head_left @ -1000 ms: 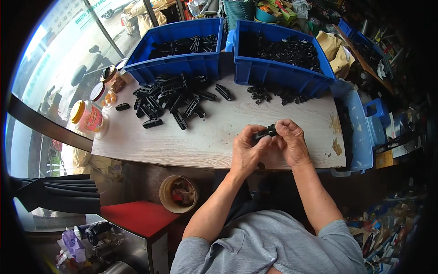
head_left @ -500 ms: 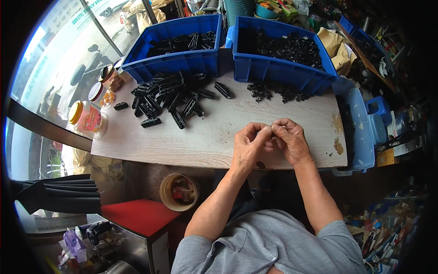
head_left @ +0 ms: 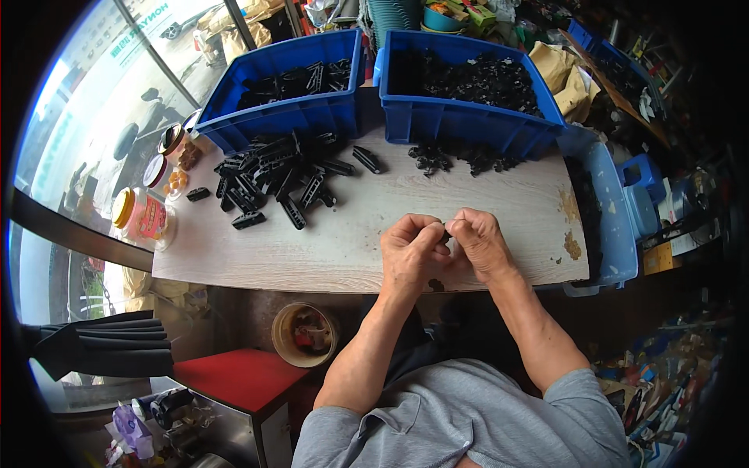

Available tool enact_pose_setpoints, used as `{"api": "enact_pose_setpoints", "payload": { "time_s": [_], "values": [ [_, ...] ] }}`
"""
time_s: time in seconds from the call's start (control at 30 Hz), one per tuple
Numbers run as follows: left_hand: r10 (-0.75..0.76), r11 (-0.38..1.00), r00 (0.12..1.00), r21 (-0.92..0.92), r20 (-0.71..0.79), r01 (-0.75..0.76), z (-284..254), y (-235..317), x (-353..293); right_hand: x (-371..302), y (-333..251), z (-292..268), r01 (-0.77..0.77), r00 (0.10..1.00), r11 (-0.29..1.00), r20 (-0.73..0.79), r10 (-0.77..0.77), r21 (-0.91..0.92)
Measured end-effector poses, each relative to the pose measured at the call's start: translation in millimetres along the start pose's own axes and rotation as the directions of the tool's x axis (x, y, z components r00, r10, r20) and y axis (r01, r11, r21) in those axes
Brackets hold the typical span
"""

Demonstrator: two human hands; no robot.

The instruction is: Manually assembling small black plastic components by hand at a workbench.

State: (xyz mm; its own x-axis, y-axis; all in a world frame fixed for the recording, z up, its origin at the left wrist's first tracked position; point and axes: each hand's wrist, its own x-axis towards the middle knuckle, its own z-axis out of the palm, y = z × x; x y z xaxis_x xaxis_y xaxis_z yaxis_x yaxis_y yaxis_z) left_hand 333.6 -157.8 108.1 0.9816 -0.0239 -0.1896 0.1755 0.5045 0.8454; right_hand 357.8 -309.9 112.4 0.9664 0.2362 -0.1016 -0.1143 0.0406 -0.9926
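Note:
Over the front of the table, my left hand (head_left: 409,248) and my right hand (head_left: 484,246) meet with thumbs and forefingers pinched together. Between the fingertips a bit of a small black part (head_left: 446,235) shows; the fingers cover most of it. Beyond my hands lies a loose pile of long black slotted plastic pieces (head_left: 273,170), with one such piece (head_left: 366,159) apart at its right. Small clusters of black parts (head_left: 430,158) lie in front of the right blue bin (head_left: 468,127).
The left blue bin (head_left: 289,125) holds more long black pieces. Clear jars (head_left: 147,217) line the table's left edge by the window. A pale blue tub (head_left: 616,234) stands against the right edge. Below the table are a bucket (head_left: 282,343) and a red-topped cabinet (head_left: 234,377).
The whole view has shifted slightly, with the bins and table now further left. My fingertips have turned a little apart, and a dark bit of the small part now shows between them.

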Motion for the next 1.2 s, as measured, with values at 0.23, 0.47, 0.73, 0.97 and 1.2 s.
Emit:
{"api": "enact_pose_setpoints", "payload": {
  "time_s": [0.23, 0.47, 0.73, 0.97, 1.2],
  "values": [
    [0.492, 0.722, 0.865, 0.507, 0.101, -0.470, -3, 2, 13, -8, 0, -11, -0.005, 0.999, 0.992, -0.031, 0.009, 0.123],
    [0.703, -0.183, 0.656, 0.962, 0.273, -0.205, -39, 36, 82, -3, -15, -86, 0.048, 0.858, 0.953, -0.501, 0.113, 0.298],
    [0.642, -0.266, 0.703, 0.949, 0.304, -0.168, -56, 21, 97, 9, -21, -142, -0.023, 0.643, 0.988, -0.754, 0.133, 0.155],
    [0.559, -0.268, 0.739, 0.925, 0.376, -0.269, -58, 26, 78, 45, -23, -109, -0.260, 0.747, 0.960, -0.651, 0.131, -0.105],
    [0.725, -0.204, 0.589, 0.928, 0.357, -0.311, -63, 29, 63, 69, -23, -90, -0.273, 0.819, 0.900, -0.573, 0.032, -0.340]
  ]
}}
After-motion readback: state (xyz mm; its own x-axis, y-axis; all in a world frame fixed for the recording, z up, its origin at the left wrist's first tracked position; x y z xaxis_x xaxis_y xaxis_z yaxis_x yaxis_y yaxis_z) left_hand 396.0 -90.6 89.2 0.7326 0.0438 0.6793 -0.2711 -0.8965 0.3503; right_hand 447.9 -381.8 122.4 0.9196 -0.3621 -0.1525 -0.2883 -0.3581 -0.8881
